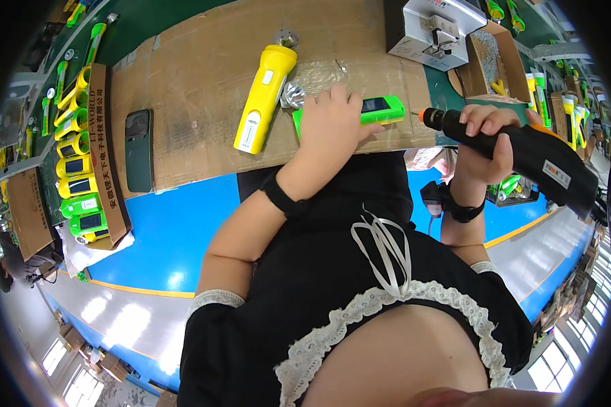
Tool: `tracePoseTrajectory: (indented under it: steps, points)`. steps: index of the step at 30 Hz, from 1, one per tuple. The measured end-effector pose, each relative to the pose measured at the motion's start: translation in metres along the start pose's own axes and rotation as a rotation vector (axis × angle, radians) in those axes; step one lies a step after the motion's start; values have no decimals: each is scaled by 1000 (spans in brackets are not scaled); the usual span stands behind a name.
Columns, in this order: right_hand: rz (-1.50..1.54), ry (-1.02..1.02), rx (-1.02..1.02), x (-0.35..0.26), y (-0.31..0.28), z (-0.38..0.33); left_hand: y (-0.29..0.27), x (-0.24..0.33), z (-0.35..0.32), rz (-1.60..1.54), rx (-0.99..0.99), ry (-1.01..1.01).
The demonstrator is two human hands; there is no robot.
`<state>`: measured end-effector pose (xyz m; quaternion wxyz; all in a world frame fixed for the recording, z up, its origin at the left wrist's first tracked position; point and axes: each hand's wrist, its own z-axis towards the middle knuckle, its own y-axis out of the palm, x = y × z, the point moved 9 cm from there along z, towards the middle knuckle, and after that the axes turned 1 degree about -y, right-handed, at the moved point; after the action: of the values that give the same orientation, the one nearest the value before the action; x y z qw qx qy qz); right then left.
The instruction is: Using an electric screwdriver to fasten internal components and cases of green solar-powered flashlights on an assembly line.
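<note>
Slipping seems the main risk: if held loosely, the green flashlight (391, 110) on the cardboard (197, 74) could roll when the nearby power screwdriver (540, 156) touches it. The left hand (331, 123) grips it, fingers curled over; the right hand (487, 132) closes around the screwdriver.

Green surface (146, 28), brown cardboard sheet (197, 74) over most of it. On sheet: dark phone (139, 152) at left edge, yellow flashlight (265, 102) slanted mid-sheet, green flashlight (388, 108) near front edge, two silver round parts (286, 38) close to the yellow one. Far right: grey metal device (424, 34), open carton (519, 68) with small parts.
</note>
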<state>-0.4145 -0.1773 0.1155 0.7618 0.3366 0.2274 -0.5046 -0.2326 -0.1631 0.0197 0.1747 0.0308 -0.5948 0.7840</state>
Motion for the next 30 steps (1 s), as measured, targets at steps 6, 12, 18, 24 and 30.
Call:
tracePoseTrajectory:
  steps: [6, 12, 18, 24, 30]
  points:
    - [55, -54, -55, 5, 4, 4, -4, -1, -1, -119, -149, 10]
    - [90, -19, -68, 16, 14, 1, -1, -6, -5, -200, -228, -43]
    - [28, -30, -62, 19, 16, -1, 1, -9, -5, -230, -268, -70]
    - [66, -50, -114, 24, 15, -2, 3, -10, -5, -233, -272, -73]
    - [118, -33, -103, 26, 15, -5, 2, -10, -4, -254, -283, -83]
